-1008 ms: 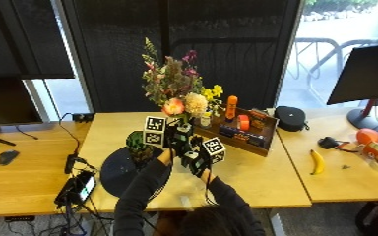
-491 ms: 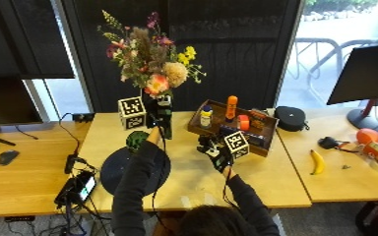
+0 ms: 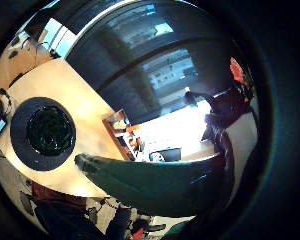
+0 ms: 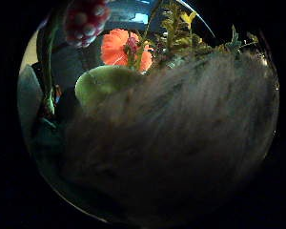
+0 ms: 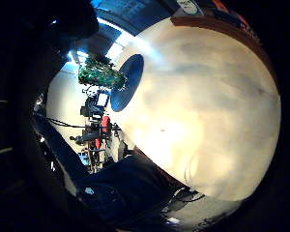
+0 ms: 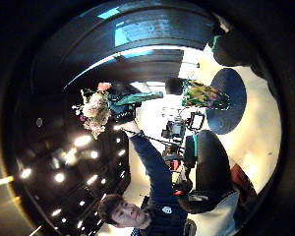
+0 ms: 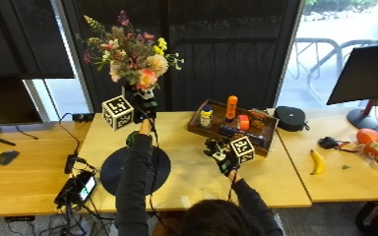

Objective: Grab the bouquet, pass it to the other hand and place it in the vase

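In the outside view we see the left hand [image 7: 141, 106] raised in the upper left of the frame, its fingers curled round the stems of the bouquet [image 7: 131, 50], which stands upright above the glove against the dark window screen [image 7: 228, 44]; the blooms, pink, orange, cream and yellow, spread well above the tabletop; in the left thumb side palm view an orange flower [image 4: 118, 46] and a cluster of red berries [image 4: 86, 17] sit close to the palm behind a blurred fuzzy mass. The right hand [image 7: 223, 156] hangs low near the middle of the frame, just above the table [image 7: 195, 182], holding nothing; we cannot tell for sure how its fingers lie, though they look loosely curled. In the right thumb side palm view we see the bouquet [image 6: 94, 111] held aloft by the other hand, and the vase [image 6: 201, 94], green and patterned, standing on the dark round mat [image 6: 232, 103]. In the outside view that mat [image 7: 117, 169] lies at lower left of centre, under the left forearm, which hides the vase; the left little finger side palm view looks down into the vase [image 3: 50, 131] at the mat's middle. Right of centre a wooden tray [image 7: 262, 143] holds bottles, just beyond the right hand; a banana [image 7: 317, 162] lies at the right, a black pouch [image 7: 290, 118] behind the tray.
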### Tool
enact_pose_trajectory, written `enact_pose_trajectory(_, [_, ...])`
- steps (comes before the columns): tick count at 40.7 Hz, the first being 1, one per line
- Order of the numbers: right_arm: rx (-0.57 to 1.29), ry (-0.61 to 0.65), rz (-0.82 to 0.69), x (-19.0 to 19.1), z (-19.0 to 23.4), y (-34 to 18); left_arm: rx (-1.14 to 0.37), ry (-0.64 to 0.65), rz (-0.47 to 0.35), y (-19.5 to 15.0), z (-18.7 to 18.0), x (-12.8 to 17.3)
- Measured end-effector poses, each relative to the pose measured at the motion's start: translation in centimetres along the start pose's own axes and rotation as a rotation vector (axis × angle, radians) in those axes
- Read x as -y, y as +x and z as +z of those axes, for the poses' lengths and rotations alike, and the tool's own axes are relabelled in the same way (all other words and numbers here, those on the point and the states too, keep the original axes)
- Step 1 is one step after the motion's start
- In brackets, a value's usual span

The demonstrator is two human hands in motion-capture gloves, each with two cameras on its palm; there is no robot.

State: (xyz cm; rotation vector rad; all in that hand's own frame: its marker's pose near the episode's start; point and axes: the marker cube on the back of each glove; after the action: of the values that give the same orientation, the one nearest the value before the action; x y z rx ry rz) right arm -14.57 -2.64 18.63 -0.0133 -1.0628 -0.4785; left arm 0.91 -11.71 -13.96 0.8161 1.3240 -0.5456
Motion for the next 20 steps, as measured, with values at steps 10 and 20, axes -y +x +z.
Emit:
enact_pose_trajectory(10, [-0.070,0.063,0.019,0.0,-0.8,2.0,0.040,0.059,0.018,-1.1,-1.1,1.6])
enact_pose_trajectory(20, [-0.134,0.137,-0.048,0.3,-1.5,2.8,0.060,0.070,-0.014,-3.6,-1.4,2.7])
